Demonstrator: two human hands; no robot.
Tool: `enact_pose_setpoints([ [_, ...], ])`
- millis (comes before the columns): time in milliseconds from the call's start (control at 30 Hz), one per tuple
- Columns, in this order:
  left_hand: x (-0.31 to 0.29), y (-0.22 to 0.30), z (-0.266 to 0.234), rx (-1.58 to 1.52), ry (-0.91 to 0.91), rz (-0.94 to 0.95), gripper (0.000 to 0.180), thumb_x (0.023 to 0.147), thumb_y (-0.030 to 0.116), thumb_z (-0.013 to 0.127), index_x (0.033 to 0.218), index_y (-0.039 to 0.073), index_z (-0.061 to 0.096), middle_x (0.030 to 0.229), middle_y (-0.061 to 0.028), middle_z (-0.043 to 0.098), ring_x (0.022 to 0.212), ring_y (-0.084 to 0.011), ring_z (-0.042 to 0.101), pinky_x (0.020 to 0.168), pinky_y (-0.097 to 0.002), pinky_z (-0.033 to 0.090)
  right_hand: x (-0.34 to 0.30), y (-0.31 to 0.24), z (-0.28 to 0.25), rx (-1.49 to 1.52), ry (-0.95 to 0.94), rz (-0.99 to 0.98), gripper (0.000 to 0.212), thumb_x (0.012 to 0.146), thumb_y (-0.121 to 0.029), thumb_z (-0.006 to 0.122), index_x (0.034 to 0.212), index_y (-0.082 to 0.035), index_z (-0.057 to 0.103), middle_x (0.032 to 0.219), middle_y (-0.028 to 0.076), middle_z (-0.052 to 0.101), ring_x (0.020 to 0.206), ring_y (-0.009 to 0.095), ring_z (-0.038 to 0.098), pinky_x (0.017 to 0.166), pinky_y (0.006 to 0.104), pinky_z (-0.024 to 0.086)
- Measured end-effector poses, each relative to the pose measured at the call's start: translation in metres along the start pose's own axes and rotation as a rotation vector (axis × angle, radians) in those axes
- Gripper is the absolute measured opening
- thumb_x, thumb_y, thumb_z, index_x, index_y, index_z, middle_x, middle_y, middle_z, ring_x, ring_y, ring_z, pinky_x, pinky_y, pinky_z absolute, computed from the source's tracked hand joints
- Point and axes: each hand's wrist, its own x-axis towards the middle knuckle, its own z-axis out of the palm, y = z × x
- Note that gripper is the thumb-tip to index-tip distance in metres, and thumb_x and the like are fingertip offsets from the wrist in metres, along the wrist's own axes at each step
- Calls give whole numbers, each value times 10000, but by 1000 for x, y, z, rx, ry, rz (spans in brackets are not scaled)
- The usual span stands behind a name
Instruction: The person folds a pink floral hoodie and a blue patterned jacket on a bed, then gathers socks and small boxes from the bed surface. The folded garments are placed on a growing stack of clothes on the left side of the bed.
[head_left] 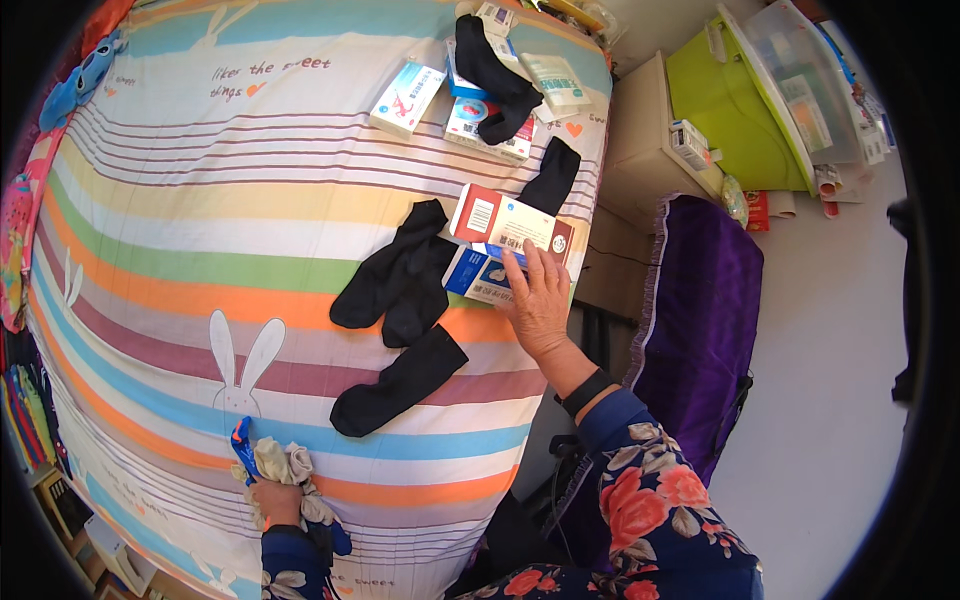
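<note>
At the lower left, my left hand [277, 502] is closed on a bundle of beige and blue cloth [272, 458] lying on the bed; the fingertips are hidden in its folds. My right hand [540, 305] lies with fingers stretched over the lower edge of a red and cream carton [512, 218] and a blue and white carton [480, 275] below it. Black socks lie left of these cartons: a crossed pair [395, 275] and a single sock [398, 382] nearer me. Another black sock [552, 175] reaches out from behind the red and cream carton.
Farther back, a black sock [490, 70] drapes over several cartons, beside a white and pink carton [408, 97] and a pale green packet [556, 85]. Beyond the striped bed sheet's [200, 280] right edge are a purple fringed cloth [700, 300] and a lime green bin [735, 100].
</note>
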Motion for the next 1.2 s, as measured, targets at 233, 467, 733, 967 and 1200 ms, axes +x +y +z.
enact_pose_setpoints([
  [233,-4,16,-12,103,-72,-81,831,497,225,776,1156,-45,348,1030,-233,480,981,-374,506,831,-404,441,10,28,-15,-84,-153,114,1046,467,-314,832,1322,-139,254,1368,178,227,1241,347,264,979,487,256],
  [467,1,8,-3,80,-7,-37,798,476,206,775,1124,-39,380,986,-254,514,931,-393,527,820,-407,443,-14,27,-1,99,-195,282,918,549,-195,790,1319,-159,292,1314,201,296,1004,340,454,870,373,408],
  [733,3,10,-8,130,-109,-60,803,532,229,769,1172,-17,352,1070,-240,462,1011,-386,486,849,-423,431,5,80,-29,844,-420,374,477,557,-166,790,973,-75,575,836,88,603,797,258,561,750,338,455],
  [967,-5,20,-22,82,-175,-86,790,575,243,754,1199,0,336,1100,-225,430,1039,-376,467,871,-428,416,61,108,-25,503,-401,229,768,519,-275,829,1151,-30,469,1178,187,487,1070,337,481,899,341,392],
  [1200,-9,21,-26,52,-143,-51,698,544,179,748,1122,-14,406,1060,-228,462,1011,-379,490,850,-421,438,85,102,-4,559,-771,240,1049,517,-277,838,1341,-25,239,1304,192,376,1216,287,363,1020,293,267],
])
